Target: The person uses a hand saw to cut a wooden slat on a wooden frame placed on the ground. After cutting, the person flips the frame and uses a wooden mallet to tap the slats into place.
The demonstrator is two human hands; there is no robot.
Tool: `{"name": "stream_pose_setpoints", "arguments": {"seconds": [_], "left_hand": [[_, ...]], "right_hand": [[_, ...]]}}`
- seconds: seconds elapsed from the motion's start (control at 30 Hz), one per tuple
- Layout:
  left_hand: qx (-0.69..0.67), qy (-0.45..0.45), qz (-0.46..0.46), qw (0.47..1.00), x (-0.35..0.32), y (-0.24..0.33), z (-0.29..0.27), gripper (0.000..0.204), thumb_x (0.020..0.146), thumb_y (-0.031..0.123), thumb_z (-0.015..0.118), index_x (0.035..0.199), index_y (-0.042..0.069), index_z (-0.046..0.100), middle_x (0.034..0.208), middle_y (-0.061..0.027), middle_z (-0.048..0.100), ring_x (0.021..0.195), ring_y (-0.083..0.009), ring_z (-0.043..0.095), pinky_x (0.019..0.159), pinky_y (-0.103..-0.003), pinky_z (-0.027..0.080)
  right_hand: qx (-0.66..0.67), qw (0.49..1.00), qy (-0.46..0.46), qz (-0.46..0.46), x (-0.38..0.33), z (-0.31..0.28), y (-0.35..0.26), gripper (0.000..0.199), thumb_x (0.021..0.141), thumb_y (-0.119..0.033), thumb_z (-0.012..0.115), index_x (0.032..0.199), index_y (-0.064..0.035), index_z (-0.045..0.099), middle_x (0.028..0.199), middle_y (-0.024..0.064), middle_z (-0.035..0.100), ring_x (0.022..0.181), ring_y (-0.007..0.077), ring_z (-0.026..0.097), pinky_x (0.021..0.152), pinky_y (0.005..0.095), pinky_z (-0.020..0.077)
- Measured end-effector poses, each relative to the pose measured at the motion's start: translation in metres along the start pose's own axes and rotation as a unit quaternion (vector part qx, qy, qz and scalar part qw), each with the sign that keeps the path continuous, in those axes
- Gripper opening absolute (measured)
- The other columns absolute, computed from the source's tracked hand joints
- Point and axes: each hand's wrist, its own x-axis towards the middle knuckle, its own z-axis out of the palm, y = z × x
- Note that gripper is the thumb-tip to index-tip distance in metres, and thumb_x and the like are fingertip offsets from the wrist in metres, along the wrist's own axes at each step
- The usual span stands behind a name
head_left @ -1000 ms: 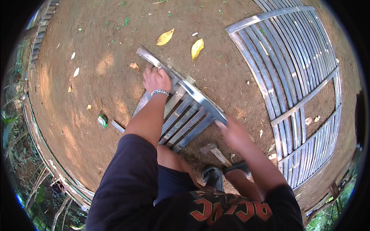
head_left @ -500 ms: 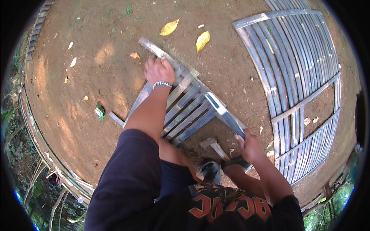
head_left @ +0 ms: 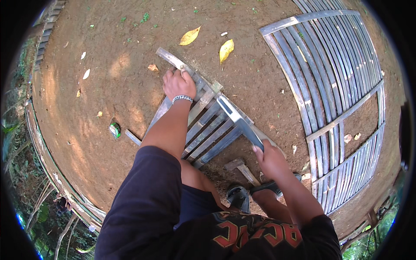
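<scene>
A small panel of grey bamboo slats (head_left: 212,132) lies on the dirt in front of my knees. My left hand (head_left: 177,83), with a bracelet at the wrist, presses down on the curved cross slat (head_left: 167,56) at the panel's far end. My right hand (head_left: 269,158) grips the handle of a long knife (head_left: 237,117). Its blade points up and left across the panel's right edge, near the slat ends.
A much larger bamboo slat panel (head_left: 338,78) lies on the ground at the right. Two yellow leaves (head_left: 190,37) rest beyond the small panel. A small green tape measure (head_left: 115,130) and a short stick lie at the left. A wood offcut (head_left: 242,170) sits by my sandal (head_left: 271,187).
My left hand stays on the cross slat. My right hand with the knife has shifted a little down and right along the panel's edge, and the blade shows more clearly.
</scene>
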Motion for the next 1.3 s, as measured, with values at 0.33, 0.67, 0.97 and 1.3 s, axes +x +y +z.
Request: {"name": "stream_pose_setpoints", "arguments": {"seconds": [0.33, 0.67, 0.97, 1.3], "left_hand": [[0.007, 0.000, -0.009, 1.000, 0.000, -0.001, 0.002, 0.047, 0.101, 0.037, 0.043, 0.112, 0.002, 0.072, 0.135, -0.0184, 0.064, 0.129, -0.0383, 0.055, 0.107, -0.052, 0.044], [-0.090, -0.046, -0.020, 0.995, 0.009, -0.030, 0.008, 0.054, 0.101, 0.039, 0.049, 0.140, 0.001, 0.053, 0.155, -0.0180, 0.048, 0.150, -0.0346, 0.035, 0.122, -0.060, 0.022], [-0.023, -0.084, -0.057, 0.995, -0.061, 0.030, -0.001, 0.078, 0.103, 0.043, 0.041, 0.163, -0.004, 0.023, 0.174, -0.0216, 0.011, 0.162, -0.0356, 0.002, 0.127, -0.062, -0.001], [0.028, -0.047, -0.056, 0.997, -0.074, 0.041, 0.000, 0.087, 0.097, 0.042, 0.050, 0.162, -0.007, 0.020, 0.173, -0.0251, 0.012, 0.161, -0.0395, 0.004, 0.127, -0.064, 0.001]], "right_hand": [[0.194, 0.978, 0.074, -0.012, -0.010, 0.009, 0.016, 0.042, 0.110, -0.042, 0.048, 0.105, -0.0006, 0.055, 0.081, 0.0262, 0.064, 0.081, 0.0486, 0.065, 0.074, 0.0526, 0.0495], [0.130, 0.991, 0.009, -0.005, -0.063, -0.001, 0.065, 0.042, 0.108, -0.043, 0.050, 0.112, -0.0012, 0.056, 0.081, 0.0257, 0.067, 0.082, 0.0489, 0.067, 0.074, 0.0552, 0.0497], [0.042, 0.998, 0.027, -0.033, -0.110, -0.012, 0.130, 0.034, 0.106, -0.034, 0.056, 0.118, -0.0021, 0.057, 0.086, 0.0276, 0.068, 0.086, 0.0522, 0.067, 0.077, 0.0568, 0.0511], [0.017, 0.999, 0.001, -0.027, -0.081, 0.016, 0.073, 0.044, 0.106, -0.035, 0.053, 0.133, -0.0012, 0.052, 0.097, 0.0340, 0.069, 0.093, 0.0558, 0.065, 0.082, 0.0602, 0.0505]]}}
